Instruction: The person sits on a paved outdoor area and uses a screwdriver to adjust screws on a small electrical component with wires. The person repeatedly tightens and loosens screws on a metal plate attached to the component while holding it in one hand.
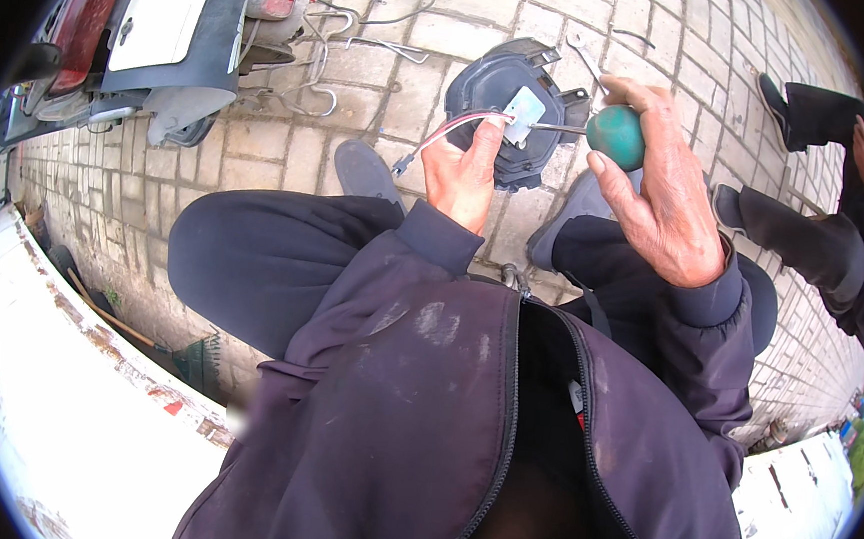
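A black plastic housing lies on the brick paving between my feet, with a light metal plate on its upper face. A red and white wire lead runs from the plate to a dark connector at its loose end. My left hand grips the housing's near left side, its thumb by the wires at the plate; its other fingers are partly hidden. In my right hand is a screwdriver with a round green handle, held loosely between thumb and fingers. Its shank points left, the tip at the plate.
A spanner lies beyond my right hand. Bent metal rods and a black cable are on the paving near a vehicle's rear end. At right sits another person. A rake lies at lower left.
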A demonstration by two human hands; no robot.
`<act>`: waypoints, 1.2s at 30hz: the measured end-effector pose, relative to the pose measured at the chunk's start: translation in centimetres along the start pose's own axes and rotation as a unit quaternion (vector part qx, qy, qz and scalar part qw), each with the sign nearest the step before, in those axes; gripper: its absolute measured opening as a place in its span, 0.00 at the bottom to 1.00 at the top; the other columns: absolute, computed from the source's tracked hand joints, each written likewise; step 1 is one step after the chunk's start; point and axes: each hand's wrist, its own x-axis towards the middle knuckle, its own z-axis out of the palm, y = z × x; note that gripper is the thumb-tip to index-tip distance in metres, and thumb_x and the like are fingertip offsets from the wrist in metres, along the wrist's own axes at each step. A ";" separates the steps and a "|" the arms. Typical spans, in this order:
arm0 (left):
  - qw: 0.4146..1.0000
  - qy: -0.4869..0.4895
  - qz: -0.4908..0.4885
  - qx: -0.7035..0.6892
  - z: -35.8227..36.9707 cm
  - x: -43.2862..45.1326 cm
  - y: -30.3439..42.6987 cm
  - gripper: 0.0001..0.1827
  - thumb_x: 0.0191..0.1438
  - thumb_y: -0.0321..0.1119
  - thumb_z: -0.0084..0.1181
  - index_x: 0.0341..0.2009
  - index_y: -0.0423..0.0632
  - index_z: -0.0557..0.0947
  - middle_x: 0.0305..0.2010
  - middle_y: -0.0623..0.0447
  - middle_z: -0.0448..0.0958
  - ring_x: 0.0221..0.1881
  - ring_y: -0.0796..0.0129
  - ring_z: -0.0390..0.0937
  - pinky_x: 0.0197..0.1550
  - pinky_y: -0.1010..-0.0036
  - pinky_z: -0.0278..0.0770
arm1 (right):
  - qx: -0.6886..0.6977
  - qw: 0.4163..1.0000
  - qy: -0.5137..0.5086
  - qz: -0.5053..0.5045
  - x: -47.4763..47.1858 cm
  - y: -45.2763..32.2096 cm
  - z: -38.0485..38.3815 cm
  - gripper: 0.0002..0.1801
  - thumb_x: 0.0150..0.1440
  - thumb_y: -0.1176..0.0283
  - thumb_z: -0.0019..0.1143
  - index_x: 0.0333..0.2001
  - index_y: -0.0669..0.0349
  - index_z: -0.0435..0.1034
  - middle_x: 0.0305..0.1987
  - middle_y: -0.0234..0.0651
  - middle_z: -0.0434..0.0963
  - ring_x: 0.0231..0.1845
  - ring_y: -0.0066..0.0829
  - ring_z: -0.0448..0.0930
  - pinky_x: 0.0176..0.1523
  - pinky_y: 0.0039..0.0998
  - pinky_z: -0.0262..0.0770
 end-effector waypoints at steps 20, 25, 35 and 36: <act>0.999 -0.007 -0.021 0.028 -0.2 -0.2 0.1 0.14 0.63 0.36 0.64 0.46 0.38 0.85 0.42 0.52 0.83 0.39 0.73 0.78 0.45 0.73 0.76 | -0.069 0.996 -0.051 0.029 -0.1 -0.7 -0.3 0.26 0.57 0.64 0.70 0.56 0.58 0.70 0.45 0.41 0.78 0.40 0.47 0.82 0.40 0.40 0.79; 1.000 0.003 -0.003 0.031 0.0 -0.4 0.0 0.14 0.64 0.36 0.63 0.42 0.35 0.86 0.38 0.53 0.83 0.36 0.75 0.75 0.39 0.73 0.75 | -0.091 0.993 0.013 0.072 -0.5 -1.7 1.1 0.26 0.56 0.63 0.71 0.54 0.59 0.69 0.43 0.42 0.78 0.39 0.47 0.83 0.39 0.40 0.80; 1.000 -0.015 -0.022 -0.013 0.1 -0.3 0.1 0.15 0.63 0.36 0.65 0.49 0.40 0.84 0.46 0.52 0.83 0.44 0.70 0.79 0.50 0.71 0.78 | -0.109 0.994 0.006 0.024 -0.4 -0.8 0.2 0.25 0.55 0.64 0.73 0.52 0.58 0.70 0.40 0.41 0.77 0.36 0.47 0.83 0.36 0.40 0.79; 1.000 -0.014 -0.022 -0.008 0.1 -0.3 0.1 0.15 0.63 0.36 0.65 0.50 0.40 0.84 0.46 0.51 0.83 0.44 0.70 0.79 0.50 0.70 0.78 | -0.121 0.992 0.010 0.024 -0.5 -0.9 0.4 0.25 0.54 0.64 0.73 0.52 0.58 0.70 0.40 0.40 0.77 0.35 0.46 0.83 0.35 0.39 0.79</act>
